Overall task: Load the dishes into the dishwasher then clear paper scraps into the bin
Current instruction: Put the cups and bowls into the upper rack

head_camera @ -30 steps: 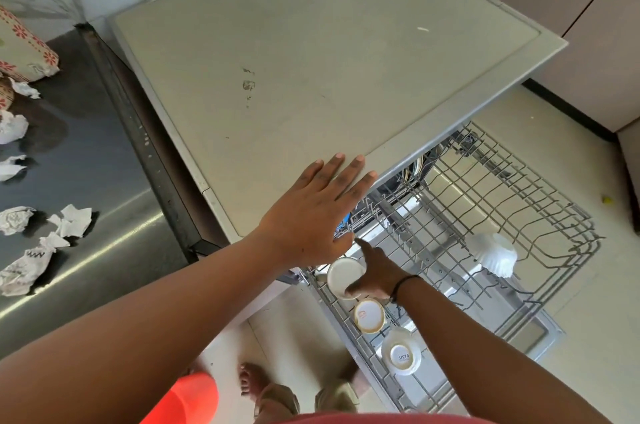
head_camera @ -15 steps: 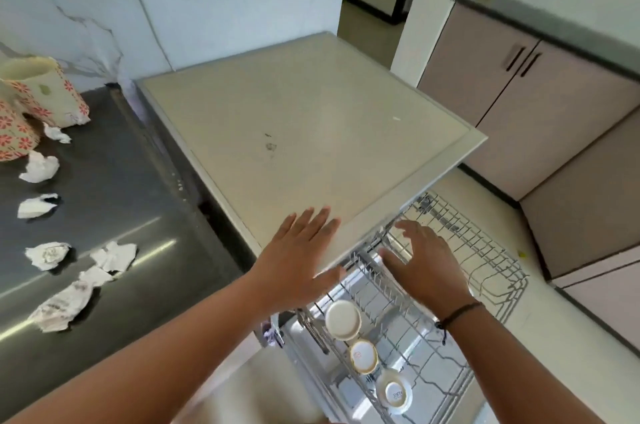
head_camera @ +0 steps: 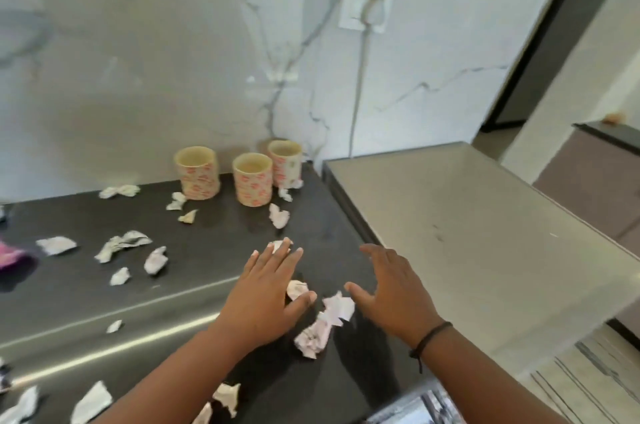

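Both hands are held palm down over the dark countertop (head_camera: pixel 86 292), the left hand (head_camera: pixel 268 292) with fingers spread and nothing gripped, its fingertips over one crumpled paper scrap (head_camera: pixel 277 245) and its thumb beside another (head_camera: pixel 297 288), the right hand (head_camera: pixel 394 295) likewise spread wide and empty, a dark band (head_camera: pixel 429 337) being worn at its wrist. Between the two hands a larger crumpled scrap (head_camera: pixel 322 326) is seen, and well over a dozen scraps are scattered across the counter. Three patterned cups (head_camera: pixel 252 179) are stood upright near the marble wall (head_camera: pixel 138 60), beside the grey dishwasher top (head_camera: pixel 467 233).
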Demonstrator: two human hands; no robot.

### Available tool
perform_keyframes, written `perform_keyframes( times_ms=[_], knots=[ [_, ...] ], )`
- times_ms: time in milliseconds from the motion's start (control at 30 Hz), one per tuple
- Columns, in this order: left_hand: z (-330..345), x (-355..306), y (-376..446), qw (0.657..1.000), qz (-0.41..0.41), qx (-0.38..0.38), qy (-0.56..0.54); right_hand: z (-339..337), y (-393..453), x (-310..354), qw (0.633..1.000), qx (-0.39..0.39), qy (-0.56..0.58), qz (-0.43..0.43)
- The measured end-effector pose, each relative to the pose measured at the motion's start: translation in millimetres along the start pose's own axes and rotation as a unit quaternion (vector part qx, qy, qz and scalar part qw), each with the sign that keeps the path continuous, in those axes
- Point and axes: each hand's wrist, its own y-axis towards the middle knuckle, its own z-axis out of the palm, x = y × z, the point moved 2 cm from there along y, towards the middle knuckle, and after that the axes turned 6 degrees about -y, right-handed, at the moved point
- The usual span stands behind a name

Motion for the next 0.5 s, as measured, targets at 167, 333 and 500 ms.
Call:
perform_keyframes(
  times_ms=[167, 333, 500],
  knots=[
    [-13.4, 65.8, -9.8, 0.996, -0.085, -0.006, 0.022, 22.6, 65.2, 61.3, 0.998, 0.040, 0.004, -0.047],
    [-7.9, 109.3, 7.1, 0.991, -0.119, 0.015, 0.058, 41.7, 129.4, 102.6, 0.995, 0.076, 0.051, -0.031],
    [2.2, 132.5, 20.2, 0.987, -0.157, 0.012, 0.041, 62.6, 193.5, 125.7, 0.980, 0.079, 0.178, 0.047]
  ],
)
